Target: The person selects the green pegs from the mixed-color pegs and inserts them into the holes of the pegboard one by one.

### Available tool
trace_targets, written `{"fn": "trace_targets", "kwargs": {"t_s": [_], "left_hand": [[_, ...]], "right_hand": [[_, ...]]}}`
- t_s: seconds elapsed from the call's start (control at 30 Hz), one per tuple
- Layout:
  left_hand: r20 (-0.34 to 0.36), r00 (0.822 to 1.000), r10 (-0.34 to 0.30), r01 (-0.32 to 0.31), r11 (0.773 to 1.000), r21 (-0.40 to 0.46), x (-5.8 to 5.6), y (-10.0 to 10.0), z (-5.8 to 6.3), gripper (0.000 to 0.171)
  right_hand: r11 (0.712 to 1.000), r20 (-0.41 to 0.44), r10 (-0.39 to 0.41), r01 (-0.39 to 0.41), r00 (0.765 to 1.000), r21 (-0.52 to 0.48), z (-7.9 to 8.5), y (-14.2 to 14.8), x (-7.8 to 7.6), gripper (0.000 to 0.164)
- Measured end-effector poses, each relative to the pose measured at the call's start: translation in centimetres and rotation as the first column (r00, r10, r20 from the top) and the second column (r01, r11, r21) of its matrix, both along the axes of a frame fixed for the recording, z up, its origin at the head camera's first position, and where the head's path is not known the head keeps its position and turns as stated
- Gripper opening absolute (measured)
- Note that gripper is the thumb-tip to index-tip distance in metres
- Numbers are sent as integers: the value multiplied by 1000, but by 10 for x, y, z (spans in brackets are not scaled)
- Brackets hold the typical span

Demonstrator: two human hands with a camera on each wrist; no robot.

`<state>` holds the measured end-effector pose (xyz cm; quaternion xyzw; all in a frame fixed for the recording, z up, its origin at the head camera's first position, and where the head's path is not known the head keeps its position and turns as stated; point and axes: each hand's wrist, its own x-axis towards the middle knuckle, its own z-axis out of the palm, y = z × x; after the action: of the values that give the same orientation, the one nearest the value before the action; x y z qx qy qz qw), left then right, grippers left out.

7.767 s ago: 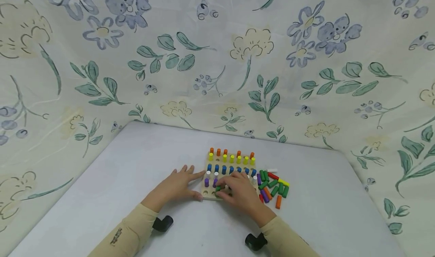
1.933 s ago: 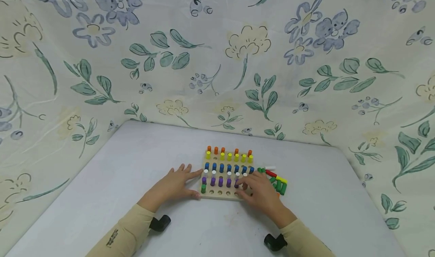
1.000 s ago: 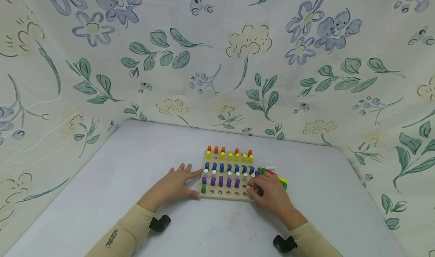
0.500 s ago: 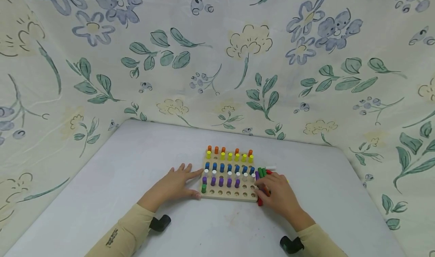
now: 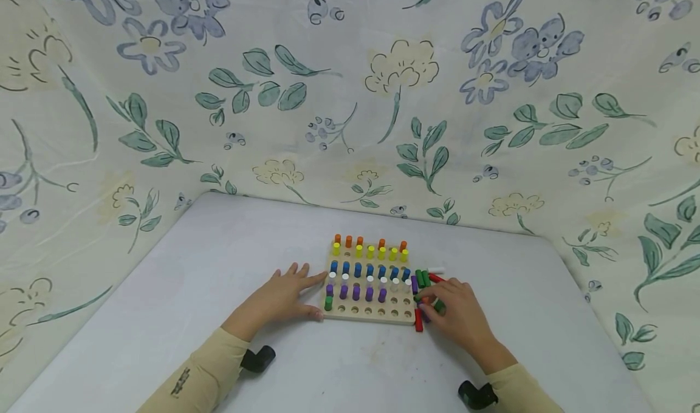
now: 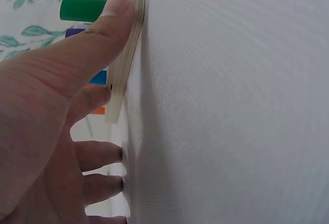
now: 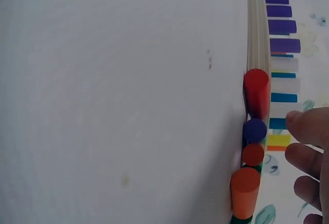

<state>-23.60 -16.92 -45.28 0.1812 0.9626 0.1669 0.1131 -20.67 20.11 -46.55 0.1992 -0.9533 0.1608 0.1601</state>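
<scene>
A wooden peg board [image 5: 372,317] lies mid-table, with coloured pegs upright in rows. My left hand [image 5: 287,294] rests at its left side, fingers spread; in the left wrist view the thumb [image 6: 97,39] presses the board's edge beside a green peg [image 6: 82,9]. My right hand [image 5: 456,313] is over the loose pegs right of the board, fingers loosely bent. The right wrist view shows a gap between its thumb [image 7: 308,125] and fingers, nothing between them. Below the hand lie a red peg [image 5: 418,320] and several others, partly hidden. Five-hole-long purple row [image 5: 356,293] stands near the front.
Beyond the right hand lie a white peg [image 5: 435,271], green pegs [image 5: 423,278] and another red peg. Empty holes [image 5: 381,312] show along the board's front row. The white table [image 5: 262,231] meets a floral cloth [image 5: 350,127] at the back.
My right hand has let go of a purple peg in the board and moved right to the loose pegs. The green peg it pinched earliest now stands front left. My left hand stays.
</scene>
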Motion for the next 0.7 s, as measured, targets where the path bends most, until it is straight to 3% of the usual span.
{"fn": "trace_targets", "kwargs": {"t_s": [0.3,0.7], "left_hand": [[3,1000,2,-2,1000,0,1,1,2,89],[1,1000,6,-6,1000,-3,1,1,1,90]], "right_hand": [[999,23,-51,51,998,-15,3,8,3,21],[991,64,-123,120,990,53,0,15,2,31]]}}
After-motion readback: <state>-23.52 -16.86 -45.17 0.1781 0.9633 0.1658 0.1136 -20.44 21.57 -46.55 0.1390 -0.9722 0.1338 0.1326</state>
